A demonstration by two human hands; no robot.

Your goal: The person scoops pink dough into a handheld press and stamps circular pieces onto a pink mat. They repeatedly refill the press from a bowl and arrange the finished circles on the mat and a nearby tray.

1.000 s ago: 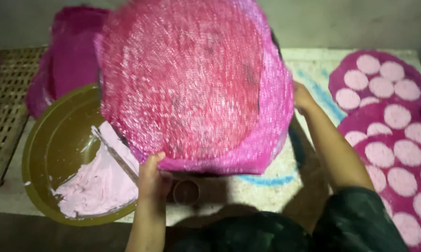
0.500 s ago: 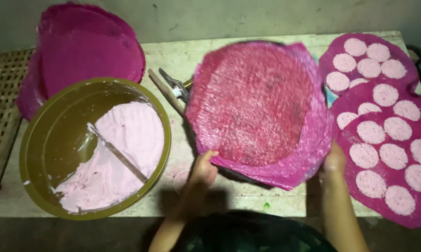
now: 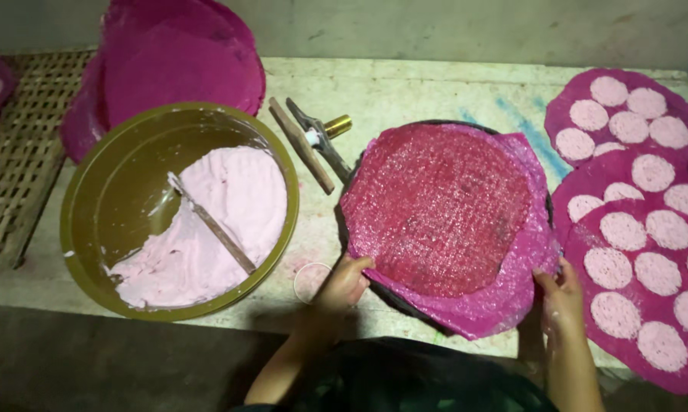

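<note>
A round tray covered with magenta mesh cloth (image 3: 443,214) lies flat on the pale table (image 3: 405,88). My left hand (image 3: 344,281) grips its near left rim, thumb on top of the cloth. My right hand (image 3: 561,294) holds the near right rim where the cloth hangs over. Left of the tray sits an olive bowl (image 3: 122,175) of pink batter (image 3: 229,206) with a stick (image 3: 210,225) lying in it.
Two magenta trays (image 3: 630,164) with several pale pink discs lie at the right. A stack of magenta cloth trays (image 3: 176,65) stands behind the bowl. Wooden tongs (image 3: 313,141) and a small ring (image 3: 312,281) rest on the table. A woven mat (image 3: 16,160) lies far left.
The cloth-covered tray, held up tilted near the camera before, has come down flat onto the table to the right of the bowl. Both hands stay on its near rim.
</note>
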